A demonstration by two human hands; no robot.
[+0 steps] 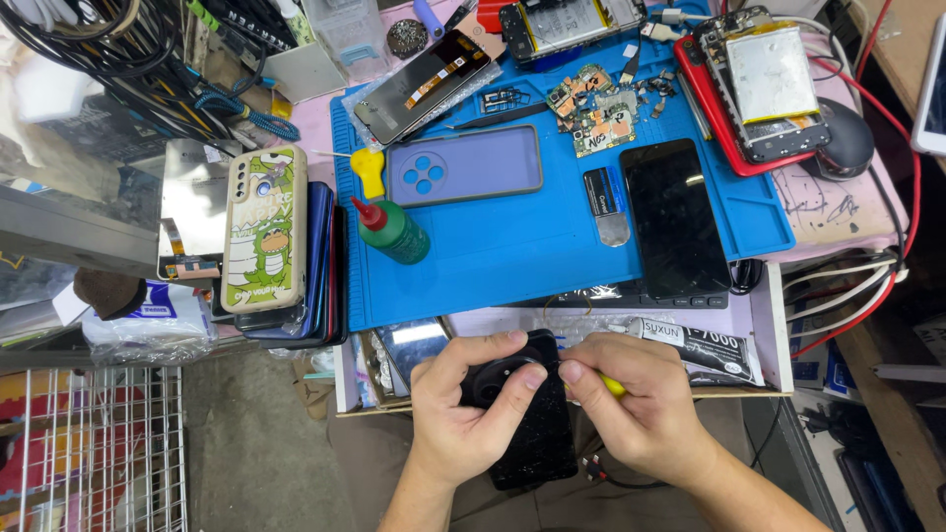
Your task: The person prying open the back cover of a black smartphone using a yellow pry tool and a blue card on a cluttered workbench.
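While left hand (463,414) grips black phone (527,414) | right hand (636,409) pinches yellow tool (613,386) | below blue mat's (512,256) front edge

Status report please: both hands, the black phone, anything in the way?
Left hand grips black phone. Right hand holds yellow tool at it. Nothing between them.

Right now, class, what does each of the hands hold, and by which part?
The left hand grips the black phone at its upper end, beside the round camera ring. The right hand pinches a yellow tool, mostly hidden.
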